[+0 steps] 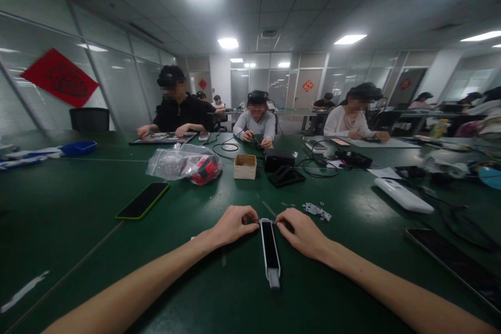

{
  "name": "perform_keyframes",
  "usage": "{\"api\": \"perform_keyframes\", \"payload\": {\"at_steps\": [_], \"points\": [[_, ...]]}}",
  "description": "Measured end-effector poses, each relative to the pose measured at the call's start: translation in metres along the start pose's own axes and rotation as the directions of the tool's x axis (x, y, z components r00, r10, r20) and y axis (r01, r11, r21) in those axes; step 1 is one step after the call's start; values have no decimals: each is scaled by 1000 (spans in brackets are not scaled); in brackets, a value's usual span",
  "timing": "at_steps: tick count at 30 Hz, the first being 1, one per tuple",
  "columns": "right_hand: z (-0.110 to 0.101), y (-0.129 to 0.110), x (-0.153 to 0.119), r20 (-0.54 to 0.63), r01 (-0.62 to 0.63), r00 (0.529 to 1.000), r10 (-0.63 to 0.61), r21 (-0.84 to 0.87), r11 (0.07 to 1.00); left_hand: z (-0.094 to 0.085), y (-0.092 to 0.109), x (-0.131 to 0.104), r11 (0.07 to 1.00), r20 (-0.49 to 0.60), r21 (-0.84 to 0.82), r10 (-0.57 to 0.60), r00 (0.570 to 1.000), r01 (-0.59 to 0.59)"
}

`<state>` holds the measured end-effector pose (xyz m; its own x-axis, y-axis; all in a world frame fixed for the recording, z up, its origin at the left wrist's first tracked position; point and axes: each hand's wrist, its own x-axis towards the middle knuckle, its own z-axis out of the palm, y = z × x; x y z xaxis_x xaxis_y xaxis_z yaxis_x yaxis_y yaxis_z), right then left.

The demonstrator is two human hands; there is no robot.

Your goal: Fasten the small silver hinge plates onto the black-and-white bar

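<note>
A long, narrow device with a white casing and a black face (271, 250) lies on the dark green bench (211, 297) between the person's 2 forearms, its grey end piece pointing toward the wearer. Both hands are at its far end: the left hand (237, 225) on the left side, the right hand (300, 229) on the right, each with thumb and forefinger brought close together. I cannot tell whether they grasp the casing itself or a thin piece there.

Just beyond the right hand are small silver-grey metal pieces (318, 212). Farther out, a small, open-topped, pale cardboard box (245, 168) stands near a black angled plastic stand (286, 176). To the left lies a black phone with a lime-green edge (143, 201). Across the bench, 3 people sit with their hands at items.
</note>
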<state>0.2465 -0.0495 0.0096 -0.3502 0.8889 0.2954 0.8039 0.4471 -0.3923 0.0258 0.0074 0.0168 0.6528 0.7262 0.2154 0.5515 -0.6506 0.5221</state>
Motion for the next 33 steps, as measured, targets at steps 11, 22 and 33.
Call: {"api": "perform_keyframes", "payload": {"at_steps": [11, 22, 33], "points": [[-97, 42, 21, 60, -69, 993, 99, -378, 923, -2, 3, 0, 1000, 1, -9, 11, 1000, -11], [-97, 107, 17, 366, -169, 885, 288, -325, 930, 0, -2, 1, 999, -1, 2, 45, 999, -45], [-98, 87, 18, 438, -230, 811, 388, -371, 900, 0, 1, 1, 999, -7, 7, 41, 999, -41]]}}
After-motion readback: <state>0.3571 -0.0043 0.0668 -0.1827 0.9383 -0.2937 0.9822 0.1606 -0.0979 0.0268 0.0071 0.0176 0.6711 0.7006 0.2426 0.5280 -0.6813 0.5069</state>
